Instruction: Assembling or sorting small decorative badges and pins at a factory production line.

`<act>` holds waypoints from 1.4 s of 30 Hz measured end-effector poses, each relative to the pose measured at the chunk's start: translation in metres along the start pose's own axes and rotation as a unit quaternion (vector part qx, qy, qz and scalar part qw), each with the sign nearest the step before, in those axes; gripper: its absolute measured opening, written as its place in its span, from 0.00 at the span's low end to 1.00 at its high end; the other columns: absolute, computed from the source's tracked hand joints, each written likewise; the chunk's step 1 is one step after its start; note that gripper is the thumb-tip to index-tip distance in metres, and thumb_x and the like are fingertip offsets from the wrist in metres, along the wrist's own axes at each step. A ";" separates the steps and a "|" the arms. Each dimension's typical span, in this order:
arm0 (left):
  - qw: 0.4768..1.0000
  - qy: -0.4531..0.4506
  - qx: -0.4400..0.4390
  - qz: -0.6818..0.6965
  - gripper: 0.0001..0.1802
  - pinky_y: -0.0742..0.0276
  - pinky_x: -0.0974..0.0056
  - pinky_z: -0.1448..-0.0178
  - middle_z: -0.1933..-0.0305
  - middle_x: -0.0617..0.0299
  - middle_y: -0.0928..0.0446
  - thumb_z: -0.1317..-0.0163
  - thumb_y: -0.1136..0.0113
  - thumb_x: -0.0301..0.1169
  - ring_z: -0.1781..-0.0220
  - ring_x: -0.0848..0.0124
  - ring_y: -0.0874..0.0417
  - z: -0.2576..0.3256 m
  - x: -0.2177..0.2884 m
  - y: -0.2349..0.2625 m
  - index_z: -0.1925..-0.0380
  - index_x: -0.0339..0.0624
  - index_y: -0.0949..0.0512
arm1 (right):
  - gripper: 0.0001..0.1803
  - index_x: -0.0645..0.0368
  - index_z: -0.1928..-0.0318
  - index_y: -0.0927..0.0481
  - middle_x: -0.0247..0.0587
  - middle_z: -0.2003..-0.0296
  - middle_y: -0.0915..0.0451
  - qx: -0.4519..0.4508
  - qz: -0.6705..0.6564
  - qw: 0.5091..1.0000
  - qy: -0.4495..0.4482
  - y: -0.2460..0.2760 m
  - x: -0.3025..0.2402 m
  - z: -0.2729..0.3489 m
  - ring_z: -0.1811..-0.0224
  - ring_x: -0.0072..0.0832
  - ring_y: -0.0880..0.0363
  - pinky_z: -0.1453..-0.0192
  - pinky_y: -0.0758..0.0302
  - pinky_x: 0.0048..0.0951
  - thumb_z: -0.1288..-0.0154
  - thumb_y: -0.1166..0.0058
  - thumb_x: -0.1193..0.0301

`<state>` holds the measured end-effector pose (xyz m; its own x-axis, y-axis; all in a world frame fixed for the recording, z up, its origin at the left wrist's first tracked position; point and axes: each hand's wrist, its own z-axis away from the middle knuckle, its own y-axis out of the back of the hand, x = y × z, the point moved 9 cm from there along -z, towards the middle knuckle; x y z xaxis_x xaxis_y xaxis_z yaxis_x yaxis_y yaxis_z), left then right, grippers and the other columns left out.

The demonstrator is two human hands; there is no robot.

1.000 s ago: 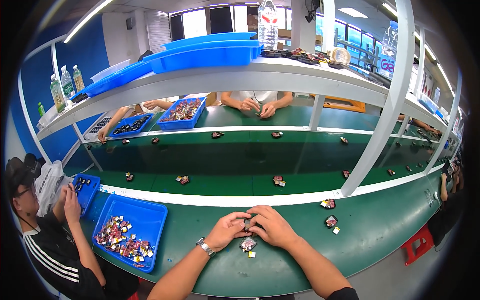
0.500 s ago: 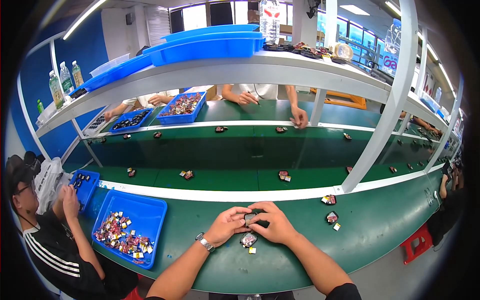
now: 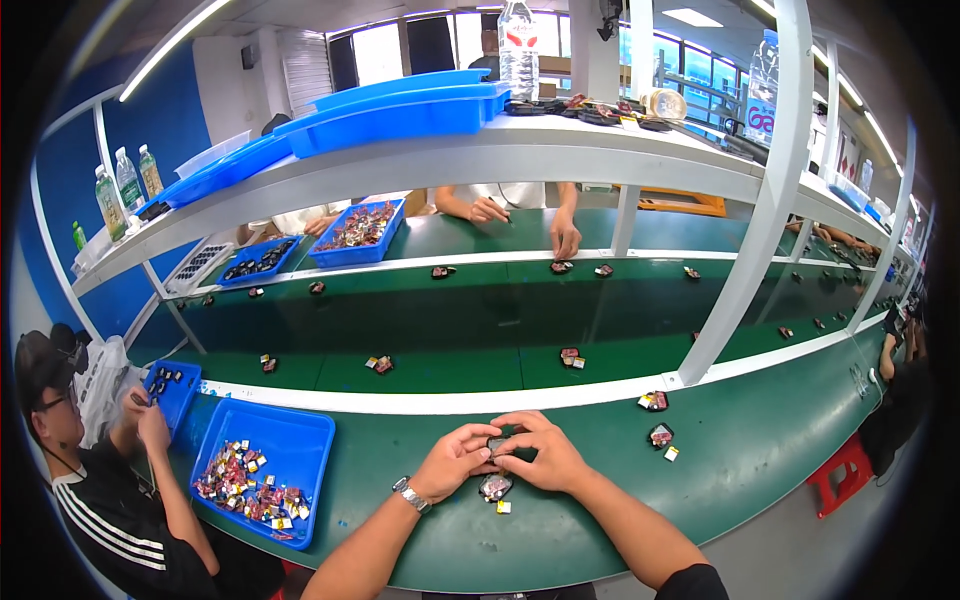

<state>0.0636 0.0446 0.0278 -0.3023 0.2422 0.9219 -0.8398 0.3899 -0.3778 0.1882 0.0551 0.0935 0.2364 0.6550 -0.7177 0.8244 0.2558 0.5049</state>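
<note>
Smooth green bench; rectangular blue plastic tray near its front edge, left. Left hand, right hand: fingers curled nearly closed, pinching small dark casing toward bench's far edge. Rounded black-rimmed module just nearer, flat white-yellow tab beside.

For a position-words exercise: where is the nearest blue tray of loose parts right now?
In the head view, the blue tray sits at lower left on the green table, between the person's left hand and the co-worker in black.

Near bench: three loose devices, two trays
</note>
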 end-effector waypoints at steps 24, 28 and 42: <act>0.999 -0.021 0.015 0.042 0.16 0.21 0.59 0.38 0.44 0.56 0.23 0.28 0.48 0.26 0.42 0.67 0.20 -0.002 -0.002 0.006 0.42 0.39 0.31 | 0.10 0.53 0.59 0.12 0.37 0.45 0.21 0.030 0.018 0.999 -0.024 -0.005 0.005 0.002 0.40 0.37 0.26 0.41 0.24 0.36 0.43 0.34 0.73; 0.998 -0.033 0.011 0.051 0.16 0.21 0.59 0.38 0.42 0.55 0.24 0.29 0.47 0.25 0.41 0.66 0.20 -0.002 0.001 0.003 0.42 0.39 0.31 | 0.10 0.53 0.59 0.12 0.37 0.44 0.21 0.041 0.024 0.999 -0.020 -0.006 0.003 0.001 0.40 0.37 0.26 0.40 0.24 0.36 0.43 0.35 0.74; 0.989 -0.092 -0.010 0.114 0.13 0.22 0.53 0.36 0.38 0.50 0.26 0.29 0.46 0.23 0.38 0.62 0.22 -0.001 0.005 0.009 0.47 0.41 0.29 | 0.12 0.58 0.61 0.15 0.40 0.49 0.22 0.118 0.060 0.988 0.074 0.005 -0.035 0.002 0.43 0.40 0.25 0.41 0.24 0.37 0.49 0.35 0.78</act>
<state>0.0550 0.0500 0.0286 -0.5617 0.1608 0.8116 -0.7313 0.3623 -0.5779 0.1852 0.0321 0.1201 0.2768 0.7715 -0.5729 0.8961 0.0082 0.4439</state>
